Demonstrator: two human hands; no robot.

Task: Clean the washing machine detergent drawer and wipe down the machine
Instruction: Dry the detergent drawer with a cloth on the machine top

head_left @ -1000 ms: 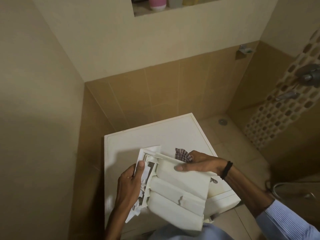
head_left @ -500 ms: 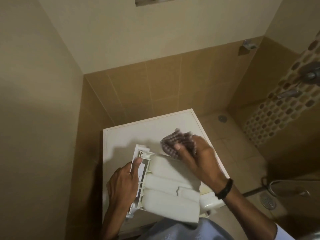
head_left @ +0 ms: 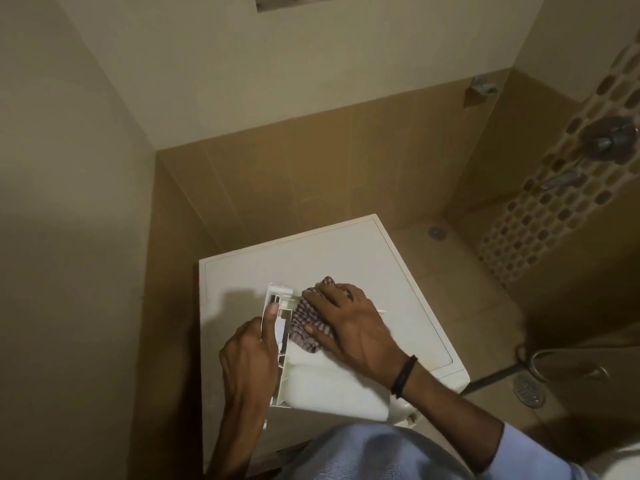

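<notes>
Tiled bathroom, washing machine top (head_left: 346,258) | detergent drawer (head_left: 329,386) held over it, long axis fore-aft | left edge clasped by left grip (head_left: 247,362) | checked cloth (head_left: 306,323) pressed on far end by flat, unclenched right grip (head_left: 353,327)

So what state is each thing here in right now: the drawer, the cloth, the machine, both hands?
detergent drawer: out of the machine, held over its top.
checked cloth: crumpled, pressed onto the drawer.
washing machine: top partly covered by the drawer and hands.
left hand: grips the drawer's left end.
right hand: fingers spread, presses the cloth down.
</notes>
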